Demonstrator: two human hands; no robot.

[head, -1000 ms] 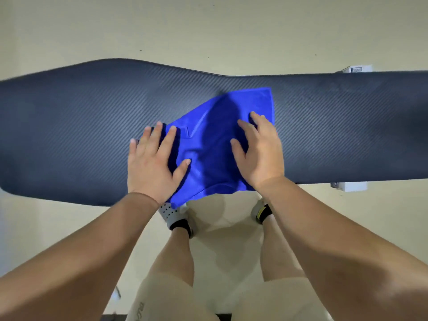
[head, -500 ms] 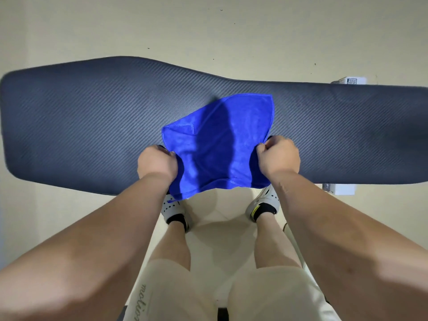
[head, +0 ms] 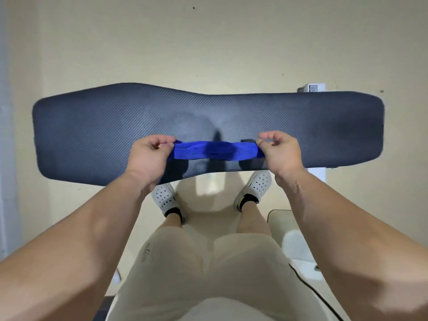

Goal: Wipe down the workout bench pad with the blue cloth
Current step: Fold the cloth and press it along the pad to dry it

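The dark ribbed bench pad [head: 92,130] runs left to right across the view, wider at its left end. A blue cloth [head: 215,151] is stretched into a narrow band above the pad's near middle. My left hand [head: 150,156] pinches the cloth's left end, and my right hand [head: 280,152] pinches its right end. The cloth hangs taut between them and casts a shadow on the pad below.
Pale floor lies all round the bench. A white bench foot [head: 312,88] shows behind the pad at right, another [head: 320,173] at its near right edge. My legs and white perforated shoes [head: 165,198] stand just before the pad. A white object with a black cable [head: 301,256] is at lower right.
Both hands went from flat on the spread cloth to gripping its near corners, then lifted it off the pad and drew it taut. The view has pulled back, showing the whole bench.
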